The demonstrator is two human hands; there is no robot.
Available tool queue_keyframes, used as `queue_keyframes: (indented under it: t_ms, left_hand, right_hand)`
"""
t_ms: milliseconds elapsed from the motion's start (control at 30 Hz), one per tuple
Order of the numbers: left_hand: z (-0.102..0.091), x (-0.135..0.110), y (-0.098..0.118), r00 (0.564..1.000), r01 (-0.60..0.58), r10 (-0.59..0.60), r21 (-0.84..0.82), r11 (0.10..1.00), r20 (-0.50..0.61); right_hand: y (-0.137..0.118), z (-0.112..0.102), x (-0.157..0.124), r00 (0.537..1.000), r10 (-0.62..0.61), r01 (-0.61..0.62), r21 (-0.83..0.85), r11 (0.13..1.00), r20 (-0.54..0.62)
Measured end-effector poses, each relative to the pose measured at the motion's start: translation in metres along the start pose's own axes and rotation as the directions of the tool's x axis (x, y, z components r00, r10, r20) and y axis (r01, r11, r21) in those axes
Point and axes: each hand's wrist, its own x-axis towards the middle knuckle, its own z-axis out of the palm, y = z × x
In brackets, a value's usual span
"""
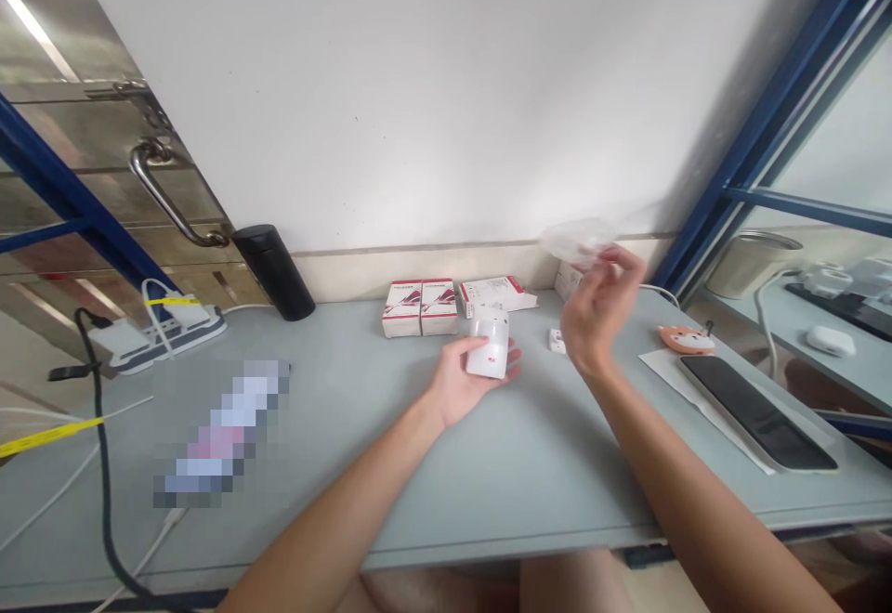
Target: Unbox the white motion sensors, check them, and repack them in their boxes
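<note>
White plastic sits in the left hand [464,381]: its fingers [514,364] curl around a small white plastic unit [488,345], which stands upright against the palm with a red mark on its face, held over the back half of the bench [480,502]. The right hand [599,311] is raised, its fingertips [613,255] pinched on a crumpled clear plastic wrap [575,241] that is up in the air above the bench's back edge.

Below the right hand, a tiny white piece [556,341] lies on the bench. Behind the left hand, two red-and-white boxes [420,307] stand side by side near the back edge, and a flat white box with red trim [496,295] lies just to their right, partly behind the unit. Toward the right edge, a dark glass slab in a white frame [756,413] lies on a white sheet [697,395], with an orange cat-faced item [687,339] just beyond it. At the back left stands a black flask [274,271], beside a white power strip [167,339]. A black cable [104,464] runs down the left side, near a pixelated, unreadable object [223,432].
</note>
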Motion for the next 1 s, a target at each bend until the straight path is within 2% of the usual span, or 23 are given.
queue_keyframes:
  t_ms: [67, 133, 200, 267, 300, 333, 367, 400, 500, 533, 567, 600, 633, 700, 767, 833, 900, 1000]
  left_hand:
    - [0.000, 0.000, -0.001, 1.000, -0.014, 0.015, -0.011, 1.000, 0.006]
    - [0.000, -0.001, 0.000, 0.998, -0.066, 0.066, -0.023, 0.998, 0.001]
    - [0.001, -0.001, 0.001, 0.993, -0.121, 0.120, -0.030, 0.992, -0.017]
    - [0.000, -0.001, 0.003, 0.987, -0.157, 0.156, -0.029, 0.987, -0.039]
    - [0.000, -0.001, 0.005, 0.985, -0.169, 0.167, -0.029, 0.985, -0.048]
    - [-0.001, 0.000, 0.005, 0.983, -0.176, 0.175, -0.031, 0.984, -0.052]
    - [-0.002, 0.000, 0.006, 0.982, -0.182, 0.180, -0.037, 0.983, -0.053]
    - [-0.002, 0.001, 0.007, 0.982, -0.183, 0.181, -0.045, 0.982, -0.049]
    - [-0.003, 0.002, 0.008, 0.982, -0.188, 0.187, -0.054, 0.981, -0.020]
    - [-0.002, 0.001, 0.007, 0.982, -0.188, 0.188, -0.041, 0.981, -0.010]
    - [-0.001, 0.001, 0.007, 0.983, -0.186, 0.186, -0.019, 0.982, -0.002]
    - [-0.001, 0.000, 0.006, 0.983, -0.183, 0.183, 0.009, 0.983, 0.006]
    - [0.000, 0.000, 0.005, 0.984, -0.176, 0.175, 0.038, 0.984, 0.014]
    - [0.001, -0.001, 0.003, 0.987, -0.160, 0.158, 0.084, 0.983, 0.035]
    - [0.000, -0.001, 0.000, 0.988, -0.153, 0.148, 0.110, 0.982, 0.049]
    - [-0.001, -0.001, -0.002, 0.987, -0.154, 0.146, 0.131, 0.979, 0.070]
    - [-0.002, 0.000, -0.003, 0.984, -0.159, 0.144, 0.154, 0.975, 0.104]
    - [-0.002, -0.001, -0.003, 0.978, -0.166, 0.140, 0.176, 0.970, 0.152]
  right_hand:
    - [0.006, 0.002, -0.006, 0.979, -0.102, 0.121, -0.104, 0.987, 0.174]
    - [0.017, 0.004, -0.013, 0.906, -0.080, 0.170, -0.184, 0.968, 0.417]
    - [0.030, 0.006, -0.021, 0.756, 0.035, 0.160, -0.237, 0.958, 0.653]
    - [0.040, 0.006, -0.030, 0.580, 0.115, 0.150, -0.245, 0.958, 0.806]
    - [0.043, 0.006, -0.033, 0.522, 0.131, 0.142, -0.237, 0.961, 0.843]
    - [0.044, 0.006, -0.035, 0.492, 0.135, 0.130, -0.225, 0.966, 0.860]
    - [0.043, 0.007, -0.037, 0.488, 0.131, 0.113, -0.212, 0.971, 0.863]
    - [0.040, 0.007, -0.037, 0.514, 0.126, 0.092, -0.200, 0.975, 0.849]
    - [0.025, 0.010, -0.034, 0.647, 0.146, -0.054, -0.146, 0.988, 0.748]
    - [0.020, 0.011, -0.033, 0.669, 0.180, -0.129, -0.126, 0.984, 0.721]
    - [0.015, 0.012, -0.032, 0.671, 0.229, -0.207, -0.118, 0.971, 0.705]
    - [0.011, 0.013, -0.031, 0.652, 0.286, -0.283, -0.126, 0.951, 0.702]
    - [0.008, 0.015, -0.031, 0.613, 0.345, -0.349, -0.148, 0.925, 0.710]
    - [0.005, 0.015, -0.032, 0.515, 0.449, -0.455, -0.210, 0.865, 0.730]
    - [0.004, 0.015, -0.032, 0.420, 0.514, -0.556, -0.235, 0.797, 0.748]
    - [0.004, 0.012, -0.031, 0.354, 0.542, -0.654, -0.213, 0.726, 0.762]
    - [0.005, 0.010, -0.028, 0.331, 0.568, -0.717, -0.190, 0.671, 0.754]
    - [0.011, 0.007, -0.024, 0.347, 0.610, -0.740, -0.192, 0.645, 0.712]
